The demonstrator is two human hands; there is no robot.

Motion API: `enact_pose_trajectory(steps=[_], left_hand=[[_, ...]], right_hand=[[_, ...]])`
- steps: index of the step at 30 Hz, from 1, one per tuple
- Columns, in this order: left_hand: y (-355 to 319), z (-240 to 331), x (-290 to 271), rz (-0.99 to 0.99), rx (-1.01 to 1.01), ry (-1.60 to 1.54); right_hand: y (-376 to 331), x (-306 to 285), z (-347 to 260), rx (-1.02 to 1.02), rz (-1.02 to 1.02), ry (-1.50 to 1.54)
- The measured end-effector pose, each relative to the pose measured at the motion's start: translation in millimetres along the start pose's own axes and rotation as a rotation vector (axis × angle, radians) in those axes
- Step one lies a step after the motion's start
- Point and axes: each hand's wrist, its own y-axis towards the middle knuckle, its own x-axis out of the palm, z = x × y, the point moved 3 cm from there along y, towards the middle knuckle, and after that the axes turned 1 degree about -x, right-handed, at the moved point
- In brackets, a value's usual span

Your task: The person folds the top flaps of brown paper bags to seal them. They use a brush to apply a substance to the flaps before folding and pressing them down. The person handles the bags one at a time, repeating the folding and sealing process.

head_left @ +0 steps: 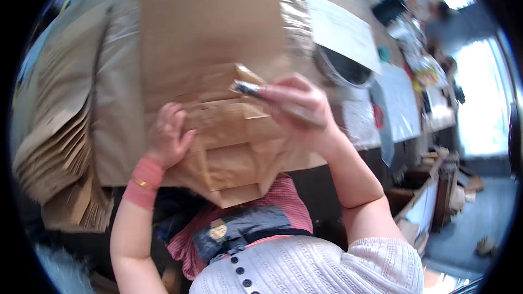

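Note:
A brown paper bag [229, 164] lies before me, its bottom end opened out into folded flaps that reach past the near table edge. My left hand [171, 135] lies flat at the left side of these flaps, its fingers stretched out and thumb apart. In my right hand [298, 103] is a brush [248, 88], gripped by its handle. Its tip hangs over the far flap, pointing left; whether it touches the paper I cannot tell. The bag's flat brown body [210, 27] runs away toward the far side of the table.
A thick stack of folded brown paper bags [60, 125] lies at the left edge. On the right stands a round tub [343, 68] with a dark inside, partly covered by a white sheet [342, 30]. Mixed clutter [417, 54] lines the far right. Cardboard pieces [427, 198] lie lower right.

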Motion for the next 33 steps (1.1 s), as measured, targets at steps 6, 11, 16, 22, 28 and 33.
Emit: enact_pose_trajectory(steps=[6,11,16,22,28,33], left_hand=[[1,1,10,-0.026,0.031,0.018],[29,-15,-21,-0.319,-0.135,-0.063],[87,-43,-27,-0.365,-0.546,-0.332],[90,-31,-26,-0.565,-0.176,0.109],[17,0,-23,-0.074,0.248,0.433],[-11,35,-36,-0.289,0.052,0.406]], right_hand=[[-127,-138,80,-0.017,-0.068,-0.834],[-116,-115,40,0.099,-0.273,-0.906],[-50,24,77,0.282,-0.035,-0.202],[-3,41,118,0.566,-0.526,0.05],[-42,54,74,-0.125,-0.499,-0.628],[-55,46,43,-0.108,-0.592,-0.587]])
